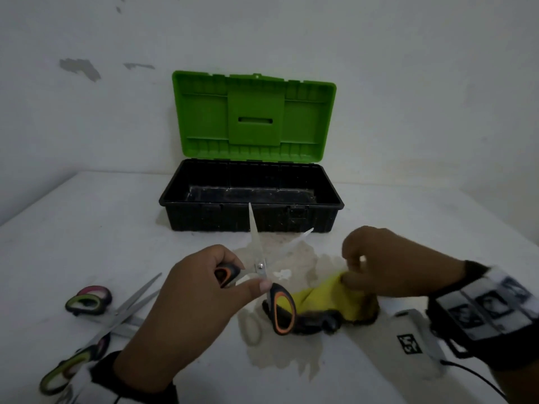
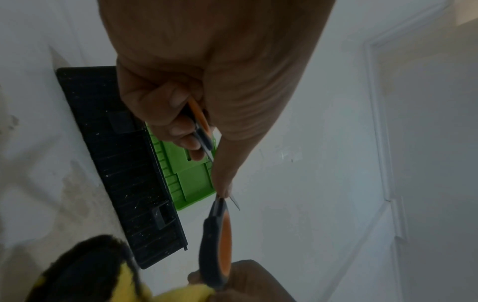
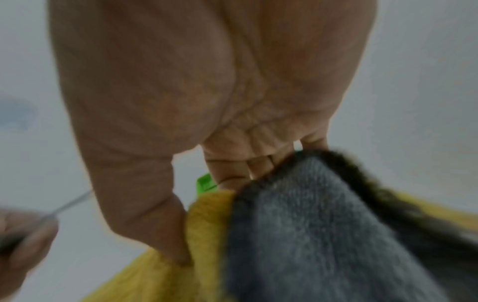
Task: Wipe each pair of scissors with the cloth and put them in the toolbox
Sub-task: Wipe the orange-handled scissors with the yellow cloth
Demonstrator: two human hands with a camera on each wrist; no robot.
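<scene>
- Left hand (image 1: 186, 301) has its grip clenched on one handle of the orange-and-black scissors (image 1: 261, 269), which are up off the table (image 1: 87, 228) with the blades splayed wide open and pointing at the toolbox (image 1: 250, 196). Open blades plus a cloth coming in is the obvious risk: swipe toward an edge and a finger gets nicked.
- Only one handle loop is really held, the other hangs free, so I'd guess the blades could swing shut mid-wipe and pinch the cloth or a fingertip.
- Right hand (image 1: 388, 260) is pinching the yellow-and-dark cloth (image 1: 318, 298), most of it dragging on the table just beside the scissors. With a loose pinch like that it could snag on a blade tip or slip out.
- Toolbox sits open at the back with nothing in it that I can see, lid up against the wall. Reaching over with open blades could catch the front rim.
- Two more pairs, the green-handled scissors (image 1: 87, 304), lie overlapped near the left wrist. Easy to bump one off the edge.
</scene>
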